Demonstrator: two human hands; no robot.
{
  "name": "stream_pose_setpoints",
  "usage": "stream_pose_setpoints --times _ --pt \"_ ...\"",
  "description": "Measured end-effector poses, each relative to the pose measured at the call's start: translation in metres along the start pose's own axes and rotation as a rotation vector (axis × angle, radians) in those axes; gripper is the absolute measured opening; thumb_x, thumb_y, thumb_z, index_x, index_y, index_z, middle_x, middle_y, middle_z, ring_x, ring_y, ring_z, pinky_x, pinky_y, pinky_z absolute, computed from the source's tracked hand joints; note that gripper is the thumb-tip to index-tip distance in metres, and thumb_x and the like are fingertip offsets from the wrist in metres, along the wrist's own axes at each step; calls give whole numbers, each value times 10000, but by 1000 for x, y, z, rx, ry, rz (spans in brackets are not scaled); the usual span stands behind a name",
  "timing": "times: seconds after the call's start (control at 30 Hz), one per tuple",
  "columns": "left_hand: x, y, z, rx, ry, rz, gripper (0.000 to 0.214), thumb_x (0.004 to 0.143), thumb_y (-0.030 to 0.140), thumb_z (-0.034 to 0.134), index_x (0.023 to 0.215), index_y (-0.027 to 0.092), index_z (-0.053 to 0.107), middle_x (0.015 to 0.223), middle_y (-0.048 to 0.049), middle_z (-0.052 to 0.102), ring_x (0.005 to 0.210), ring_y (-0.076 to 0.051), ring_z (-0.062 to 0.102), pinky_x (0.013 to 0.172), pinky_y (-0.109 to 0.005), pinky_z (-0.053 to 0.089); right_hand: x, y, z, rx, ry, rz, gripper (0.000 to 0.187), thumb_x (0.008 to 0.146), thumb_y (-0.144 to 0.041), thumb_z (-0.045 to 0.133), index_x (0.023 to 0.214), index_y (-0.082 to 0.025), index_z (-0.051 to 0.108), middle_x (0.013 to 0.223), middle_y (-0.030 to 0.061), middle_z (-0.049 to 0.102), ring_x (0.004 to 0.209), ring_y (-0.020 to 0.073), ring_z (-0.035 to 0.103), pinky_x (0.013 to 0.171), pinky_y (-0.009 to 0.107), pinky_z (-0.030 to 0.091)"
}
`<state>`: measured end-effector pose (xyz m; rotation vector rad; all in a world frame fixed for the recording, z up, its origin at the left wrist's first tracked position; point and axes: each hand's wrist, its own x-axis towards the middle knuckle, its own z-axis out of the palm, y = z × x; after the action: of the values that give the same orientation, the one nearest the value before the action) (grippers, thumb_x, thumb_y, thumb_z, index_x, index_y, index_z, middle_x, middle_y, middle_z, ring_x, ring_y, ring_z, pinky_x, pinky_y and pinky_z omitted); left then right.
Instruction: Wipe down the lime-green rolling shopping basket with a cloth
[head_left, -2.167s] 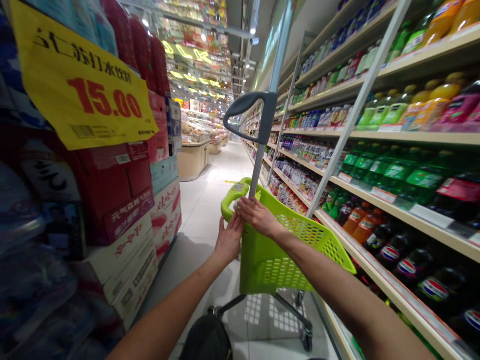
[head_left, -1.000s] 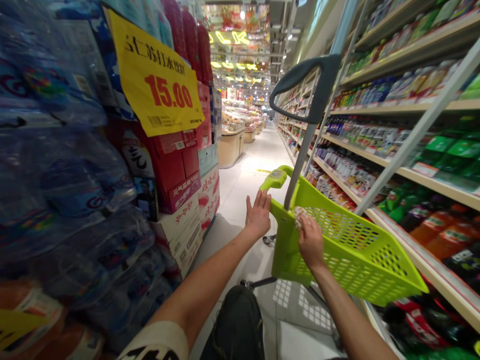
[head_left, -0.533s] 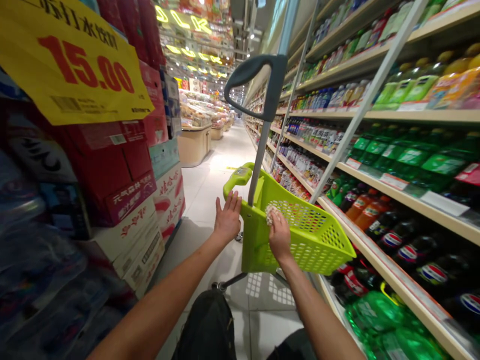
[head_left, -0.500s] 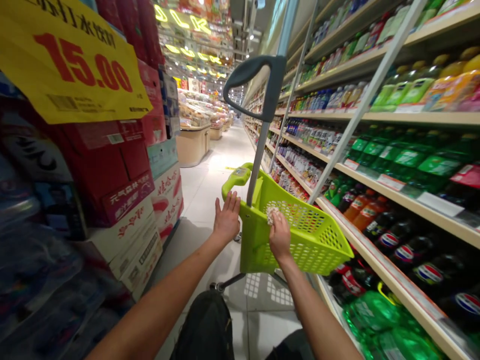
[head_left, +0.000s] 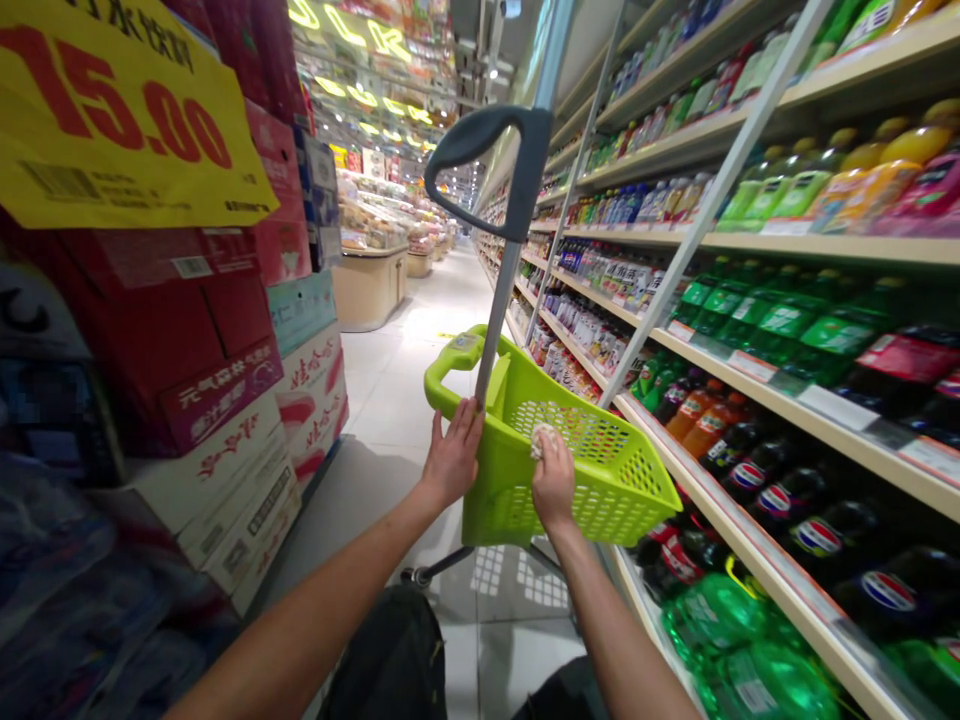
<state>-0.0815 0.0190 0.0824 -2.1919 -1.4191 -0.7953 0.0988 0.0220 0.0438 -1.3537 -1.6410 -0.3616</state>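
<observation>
Lime-green plastic basket (head_left: pixel 600 500) dead ahead, long axis running away; left hand (head_left: pixel 452 455) flat on near corner, right hand (head_left: pixel 553 478) pressing wadded cloth (head_left: pixel 540 438) to rim.

Your forearms were bare down to your left hand (head_left: pixel 452 460) and right hand (head_left: pixel 553 480), no watch or rings showing, and you wore dark trousers (head_left: pixel 390 660).

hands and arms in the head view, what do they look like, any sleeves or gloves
Both forearms are bare to the bottom edge of the view, with no sleeve showing. The left hand and the right hand wear no gloves. No watch, ring or wristband is visible on either.
</observation>
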Motion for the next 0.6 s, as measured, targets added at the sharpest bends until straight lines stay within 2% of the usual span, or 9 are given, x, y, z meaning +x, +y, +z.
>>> stream_pose_setpoints --times 0.13,0.23,0.3,0.37,0.53,0.6 --pt "-2 10 4 38 -17 94 596 742 198 403 1314 71 291 1419 -149 217 1330 -240 98 1050 -516 73 2 -17 6 23 -73 -132 428 795 -75 329 1174 -145 516 1258 136 459 1206 215 363 976 413 334" --pt "-1 13 5 58 -31 161 564 770 191 357 1319 80 290 1413 -118 248 1333 -207 93 1059 -507 41 -4 -1 2 -8 -53 -105 413 800 -87 334 1160 -145 527 1246 138 473 1197 224 372 970 436 331" --pt "0 14 4 66 -31 157 561 768 180 349 1316 74 295 1408 -118 263 1333 -211 91 1057 -518 41 -8 16 -2 -29 -9 -52 406 804 -98 328 1152 -148 532 1225 136 491 1180 233 388 956 462 335" --pt "1 17 5 61 -26 149 557 765 175 348 1310 68 309 1398 -125 285 1331 -224 103 1052 -530 56 -8 20 -3 -27 20 -25 409 803 -99 321 1147 -149 535 1215 133 498 1170 232 397 950 463 342" --pt "1 22 5 27 -22 131 527 782 195 333 1293 67 342 1382 -133 316 1317 -237 166 1045 -540 81 -1 -9 5 31 -79 -124 437 782 -62 329 1164 -138 526 1259 134 460 1207 207 365 978 400 339" --pt "0 21 4 29 -29 134 529 780 193 333 1294 69 343 1381 -133 317 1316 -238 167 1045 -538 83 -2 -6 3 22 -82 -142 430 790 -66 332 1166 -145 524 1257 133 463 1207 213 365 979 414 335"
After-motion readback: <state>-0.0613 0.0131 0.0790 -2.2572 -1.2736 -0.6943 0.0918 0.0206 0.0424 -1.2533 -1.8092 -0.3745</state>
